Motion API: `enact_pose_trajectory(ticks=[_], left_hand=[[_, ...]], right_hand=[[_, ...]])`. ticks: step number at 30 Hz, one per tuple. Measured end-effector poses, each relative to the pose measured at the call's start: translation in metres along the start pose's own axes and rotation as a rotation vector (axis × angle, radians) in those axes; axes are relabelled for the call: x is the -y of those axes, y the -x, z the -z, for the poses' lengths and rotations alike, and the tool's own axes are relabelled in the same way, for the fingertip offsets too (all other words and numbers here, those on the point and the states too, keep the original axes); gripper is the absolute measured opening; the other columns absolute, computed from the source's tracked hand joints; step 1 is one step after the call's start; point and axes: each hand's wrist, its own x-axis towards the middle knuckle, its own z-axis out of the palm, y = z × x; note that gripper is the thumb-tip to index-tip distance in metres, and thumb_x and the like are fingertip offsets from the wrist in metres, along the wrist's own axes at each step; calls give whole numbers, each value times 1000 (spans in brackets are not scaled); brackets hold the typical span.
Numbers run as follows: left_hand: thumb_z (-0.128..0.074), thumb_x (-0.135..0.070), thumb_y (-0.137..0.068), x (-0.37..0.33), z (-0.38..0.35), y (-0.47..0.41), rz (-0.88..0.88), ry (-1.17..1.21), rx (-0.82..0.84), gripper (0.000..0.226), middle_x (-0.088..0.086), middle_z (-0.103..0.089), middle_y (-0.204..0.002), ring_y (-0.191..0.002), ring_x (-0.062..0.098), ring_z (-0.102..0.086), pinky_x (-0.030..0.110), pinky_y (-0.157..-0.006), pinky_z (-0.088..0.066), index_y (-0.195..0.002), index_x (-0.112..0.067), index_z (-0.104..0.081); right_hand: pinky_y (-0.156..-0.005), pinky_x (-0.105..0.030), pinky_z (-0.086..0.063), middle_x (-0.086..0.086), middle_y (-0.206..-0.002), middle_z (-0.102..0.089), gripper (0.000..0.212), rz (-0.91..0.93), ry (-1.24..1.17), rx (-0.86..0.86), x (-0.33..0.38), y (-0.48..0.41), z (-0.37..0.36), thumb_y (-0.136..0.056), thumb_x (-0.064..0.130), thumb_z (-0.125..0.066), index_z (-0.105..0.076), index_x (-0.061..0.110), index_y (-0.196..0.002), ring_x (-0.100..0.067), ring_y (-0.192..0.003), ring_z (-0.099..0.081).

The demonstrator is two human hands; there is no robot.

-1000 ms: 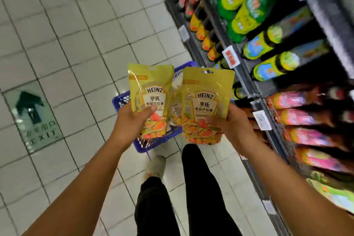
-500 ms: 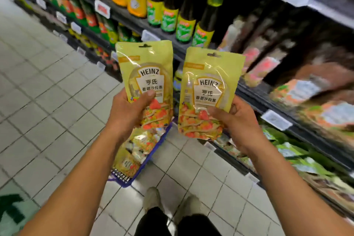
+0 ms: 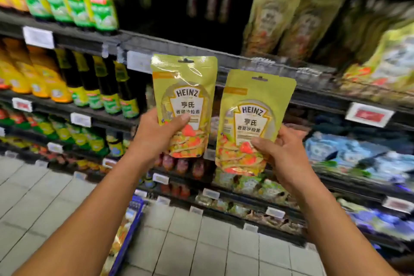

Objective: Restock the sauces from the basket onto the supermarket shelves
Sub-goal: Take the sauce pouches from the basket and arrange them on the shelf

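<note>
left hand [image 3: 156, 133] pinches the left pouch [image 3: 183, 96] at frame centre, right hand [image 3: 285, 157] the right pouch [image 3: 253, 119] just beside it, both upright, thumbs across lower fronts. matching pouches [image 3: 280, 18] stand on the shelf [image 3: 275, 64] at upper right, above the right hand, probably the nearer one. dark room shows left of them; basket [image 3: 130, 231] sits bottom centre.

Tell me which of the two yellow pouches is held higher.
The left pouch, gripped by the left hand; the right pouch in the right hand sits lower.
</note>
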Motion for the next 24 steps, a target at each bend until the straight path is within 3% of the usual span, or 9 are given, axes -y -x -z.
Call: enact_pose_trajectory(ticks=[4, 6, 9, 15, 18, 20, 24], left_hand=[[-75, -21, -84, -28, -49, -10, -45, 29, 93, 13, 1, -78, -96, -87, 16, -74, 28, -72, -58, -96, -22, -75], [-76, -29, -80, -44, -70, -14, -71, 2, 120, 12, -1, -78, -95, -87, 15, -75, 25, -70, -57, -92, -27, -77], [-76, -31, -84, -66, -93, -26, -93, 11, 158, 6, 0, -78, -94, -87, 18, -75, 26, -68, -58, -89, -32, -78], [-73, -40, -87, -108, -126, -72, -97, 9, 200, 23, -6, -78, -95, -85, 14, -75, 21, -58, -56, -104, -25, -72], [-66, -44, -92, -126, -136, -107, -82, 0, 233, 28, -4, -78, -97, -87, 16, -76, 28, -62, -59, -111, -24, -69], [-64, -42, -93, -135, -142, -133, -49, 11, 271, 24, -3, -78, -98, -88, 18, -76, 33, -67, -60, -112, -26, -67], [-63, -28, -93, -144, -156, -182, -18, -4, 293, 15, -1, -78, -87, -80, 16, -76, 29, -61, -59, -104, -19, -67]], right_hand=[[-74, -39, -62, -5, -107, -76, 36, 26, -30, -96, 26, 8, 43, -70, 22, -80, -72, 25, -105, -27, -96, -74], [-78, -44, -61, -5, -108, -76, 33, 34, -37, -121, 36, 9, 59, -77, 16, -78, -70, 23, -109, -28, -97, -74], [-71, -37, -61, -5, -106, -77, 28, 38, -47, -156, 51, 3, 77, -83, 10, -75, -71, 23, -108, -28, -94, -74], [-61, -31, -59, -6, -94, -78, 20, 37, -28, -281, 87, -32, 99, -85, 5, -72, -70, 15, -102, -25, -80, -76], [-67, -35, -60, -6, -91, -78, 20, 62, 8, -347, 110, -59, 108, -82, 7, -75, -69, 12, -101, -25, -80, -76], [-69, -37, -61, -6, -91, -78, 19, 87, 32, -386, 127, -79, 112, -81, 8, -76, -69, 13, -97, -25, -81, -76], [-54, -28, -55, -5, -82, -77, 12, 122, 114, -486, 153, -119, 114, -78, 7, -76, -71, 11, -89, -18, -68, -74]])
